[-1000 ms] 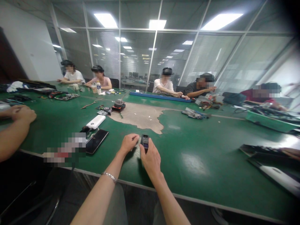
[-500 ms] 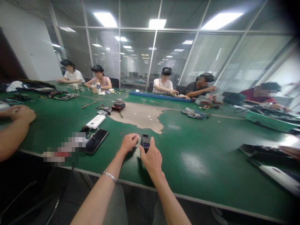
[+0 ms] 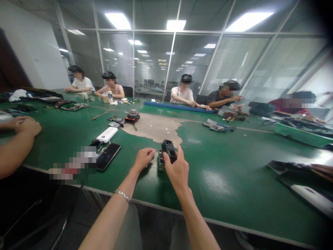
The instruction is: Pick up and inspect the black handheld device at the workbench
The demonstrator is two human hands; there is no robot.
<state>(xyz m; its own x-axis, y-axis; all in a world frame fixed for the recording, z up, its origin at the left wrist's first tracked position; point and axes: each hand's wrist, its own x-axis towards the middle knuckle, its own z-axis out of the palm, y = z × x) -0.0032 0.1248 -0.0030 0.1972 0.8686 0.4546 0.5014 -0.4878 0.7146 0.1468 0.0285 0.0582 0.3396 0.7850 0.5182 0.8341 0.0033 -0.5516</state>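
My right hand (image 3: 178, 166) grips a black plastic frame (image 3: 169, 147) between thumb and fingers, tilted just above the green table (image 3: 208, 152). Beneath and to the left of the frame stands a small green circuit board assembly (image 3: 161, 163), partly hidden by the frame and my thumb. My left hand (image 3: 144, 159) rests on the table to the left of the board, apart from it. Its fingers are curled together, and whatever may be between them is too small to make out.
A black phone (image 3: 108, 157) and a white device (image 3: 107, 134) lie to the left. Another person's hands (image 3: 27, 125) rest at far left. A brown sheet (image 3: 153, 126) lies ahead; a green basket (image 3: 301, 134) stands at right. Several people sit opposite.
My right hand has moved right and slightly up with the black frame, which has come away from the board and tilted. More of the green board shows. My left hand has hardly moved.
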